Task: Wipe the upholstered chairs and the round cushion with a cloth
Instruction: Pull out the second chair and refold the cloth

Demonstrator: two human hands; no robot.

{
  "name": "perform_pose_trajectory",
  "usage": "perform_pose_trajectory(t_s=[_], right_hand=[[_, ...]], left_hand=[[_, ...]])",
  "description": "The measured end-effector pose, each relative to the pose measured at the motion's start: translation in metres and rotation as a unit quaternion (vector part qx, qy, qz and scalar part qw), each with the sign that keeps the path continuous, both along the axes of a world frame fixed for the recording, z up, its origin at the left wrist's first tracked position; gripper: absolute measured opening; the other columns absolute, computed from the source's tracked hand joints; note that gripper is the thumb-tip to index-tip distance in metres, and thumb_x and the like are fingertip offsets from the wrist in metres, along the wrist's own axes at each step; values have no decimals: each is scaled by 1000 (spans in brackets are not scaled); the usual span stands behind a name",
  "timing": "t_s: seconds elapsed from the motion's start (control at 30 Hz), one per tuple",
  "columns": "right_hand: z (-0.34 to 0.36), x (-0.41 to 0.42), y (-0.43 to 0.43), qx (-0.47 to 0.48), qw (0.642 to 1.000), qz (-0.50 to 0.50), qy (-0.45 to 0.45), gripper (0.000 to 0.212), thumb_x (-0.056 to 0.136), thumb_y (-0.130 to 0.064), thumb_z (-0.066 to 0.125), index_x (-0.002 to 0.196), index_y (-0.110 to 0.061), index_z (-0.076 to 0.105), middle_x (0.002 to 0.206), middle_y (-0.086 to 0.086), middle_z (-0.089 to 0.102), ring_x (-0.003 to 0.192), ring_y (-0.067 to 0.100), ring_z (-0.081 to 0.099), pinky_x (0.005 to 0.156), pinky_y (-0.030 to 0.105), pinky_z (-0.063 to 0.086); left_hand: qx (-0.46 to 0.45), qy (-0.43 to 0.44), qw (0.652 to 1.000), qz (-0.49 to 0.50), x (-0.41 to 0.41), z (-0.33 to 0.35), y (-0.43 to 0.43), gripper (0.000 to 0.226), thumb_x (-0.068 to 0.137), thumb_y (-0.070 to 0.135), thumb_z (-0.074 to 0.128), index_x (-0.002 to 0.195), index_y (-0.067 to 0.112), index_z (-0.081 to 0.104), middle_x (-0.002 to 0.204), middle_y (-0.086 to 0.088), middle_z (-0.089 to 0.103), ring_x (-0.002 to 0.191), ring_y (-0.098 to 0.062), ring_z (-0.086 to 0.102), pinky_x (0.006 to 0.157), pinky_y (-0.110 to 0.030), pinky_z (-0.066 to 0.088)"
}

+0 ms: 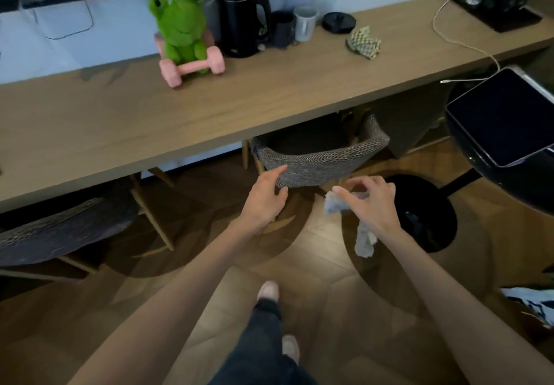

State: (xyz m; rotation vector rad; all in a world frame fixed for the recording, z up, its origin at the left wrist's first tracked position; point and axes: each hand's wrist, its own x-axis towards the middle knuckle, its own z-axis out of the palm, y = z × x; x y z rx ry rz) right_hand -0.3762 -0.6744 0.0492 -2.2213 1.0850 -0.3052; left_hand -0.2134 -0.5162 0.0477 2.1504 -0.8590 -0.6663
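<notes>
Left hand hangs loose and empty by the chair back — at its three o'clock, right hand pinches the cloth.

A green frog plush is sitting upper left on the bench, behind a pink dumbbell. Right of it a black kettle, a dark mug and a white mug are standing. A tablet is lying at the frame's right edge.

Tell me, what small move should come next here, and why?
Probably the left hand should grip the chair by its back and draw it out from under the table. The seat is tucked beneath it, the open left hand is at the back, and the right hand holds the cloth.
</notes>
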Motion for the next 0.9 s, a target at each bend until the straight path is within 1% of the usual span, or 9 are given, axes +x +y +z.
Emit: perform_pose_trajectory(t_s=[0.13, 0.23, 0.37, 0.43, 0.5, 0.57, 0.67, 0.77, 0.9], right_hand=[[-15, 31, -54, -65, 996, 50, 35, 39, 86, -42, 66, 122, -27, 58, 127, 3, 48, 121, 26, 32, 100, 36, 30], [-30, 58, -96, -91, 987, 96, 92, 45, 88, -39, 65, 130, -31, 52, 134, 2, 43, 122, 30, 29, 97, 43, 36], [-57, 90, -145, -111, 969, 150, 162, 51, 88, -36, 66, 136, -31, 49, 141, 2, 43, 118, 31, 33, 93, 39, 36], [-70, 99, -165, -130, 953, 184, 202, 53, 89, -41, 63, 138, -33, 47, 142, 0, 44, 116, 29, 36, 92, 34, 33], [-80, 104, -181, -139, 937, 223, 231, 54, 88, -49, 61, 138, -35, 47, 141, -3, 47, 113, 26, 38, 89, 31, 30], [-87, 105, -196, -149, 917, 270, 252, 56, 87, -54, 59, 139, -36, 46, 140, -7, 48, 108, 24, 39, 89, 30, 33], [-92, 103, -199, -178, 896, 306, 267, 59, 88, -57, 54, 142, -35, 43, 141, -10, 49, 108, 25, 41, 90, 36, 38], [-96, 107, -194, -211, 884, 305, 286, 57, 90, -55, 51, 141, -30, 43, 139, -7, 50, 111, 27, 43, 85, 40, 40], [-94, 111, -186, -251, 859, 333, 297, 50, 91, -37, 51, 137, -16, 47, 137, 1, 54, 116, 28, 47, 85, 42, 39]], left_hand=[[13, -44, 998, -32, 24, -20, -54, 55, 98, 15, 50, 149, 18, 30, 150, -5, 35, 137, -21, 34, 114, -34, 28], [59, -50, 995, -63, 45, -44, -95, 57, 99, 21, 49, 151, 21, 25, 153, -5, 29, 142, -24, 26, 116, -39, 24], [123, -51, 985, -107, 66, -78, -142, 65, 96, 32, 53, 152, 27, 20, 156, -7, 21, 143, -31, 19, 116, -47, 23], [158, -68, 977, -128, 72, -94, -161, 69, 94, 36, 56, 152, 29, 18, 157, -7, 21, 143, -32, 19, 116, -48, 22], [188, -90, 965, -156, 77, -108, -177, 72, 93, 40, 56, 152, 30, 15, 154, -8, 27, 142, -30, 22, 116, -48, 19], [193, -100, 958, -188, 82, -121, -188, 74, 93, 42, 55, 153, 28, 12, 149, -8, 36, 139, -29, 28, 116, -49, 18], [176, -141, 949, -222, 85, -133, -189, 67, 95, 40, 52, 151, 23, 19, 141, -11, 42, 132, -29, 35, 114, -44, 24], [178, -202, 933, -240, 88, -142, -190, 60, 96, 34, 52, 148, 22, 25, 135, -10, 46, 124, -29, 43, 106, -41, 35], [185, -258, 914, -252, 86, -146, -186, 56, 96, 27, 52, 145, 19, 26, 122, -13, 51, 111, -30, 53, 95, -40, 44]])
